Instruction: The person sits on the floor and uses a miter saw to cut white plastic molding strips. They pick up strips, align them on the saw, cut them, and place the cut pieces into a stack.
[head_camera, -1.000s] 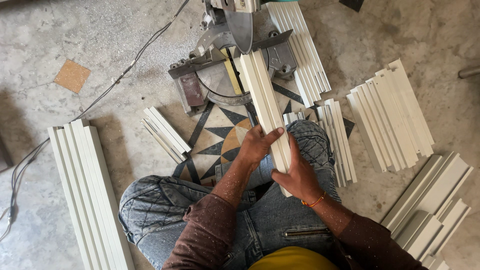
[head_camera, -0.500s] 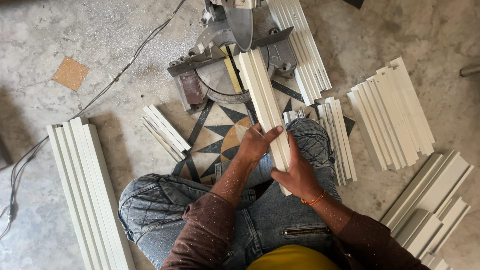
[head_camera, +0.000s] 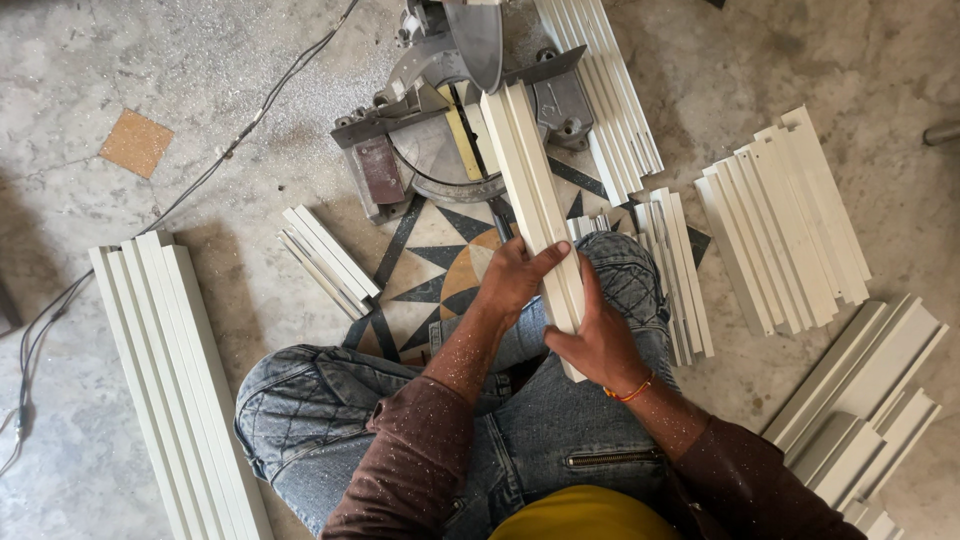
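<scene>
Seated on a concrete floor (head_camera: 200, 60) in patched blue jeans (head_camera: 330, 400), brown sleeves dusted with white specks. Held between both hands, a long white moulding strip (head_camera: 530, 190), its far end resting on the bed of a grey mitre saw (head_camera: 440, 120) under the blade guard, its near end lying over the right knee. Left hand (head_camera: 512, 280) laid against the strip's left side, thumb stretched across the top face, fingers curled loosely beneath (tips hidden, so cannot tell how tightly pressed). Right hand (head_camera: 600, 340) clasped round the strip's lower part from the right, index finger extended along its edge, remaining fingers wrapped underneath; orange thread bracelet (head_camera: 632, 390) at the wrist.

Ringed about the saw, stacks of cut white strips: a long bundle (head_camera: 170, 380) near the floor's left edge, a short bundle (head_camera: 325, 260) just left of the patterned tile inlay (head_camera: 440, 260), a slanted bundle (head_camera: 610, 90) touching the saw's right side, a narrow bundle (head_camera: 680, 270) beside the right knee, a fanned row (head_camera: 790, 220) farther right, wider profiles (head_camera: 870, 400) towards the lower right corner. Black cable (head_camera: 220, 150) trailing from the saw towards the left edge, past an orange square tile (head_camera: 135, 143) set in the concrete.
</scene>
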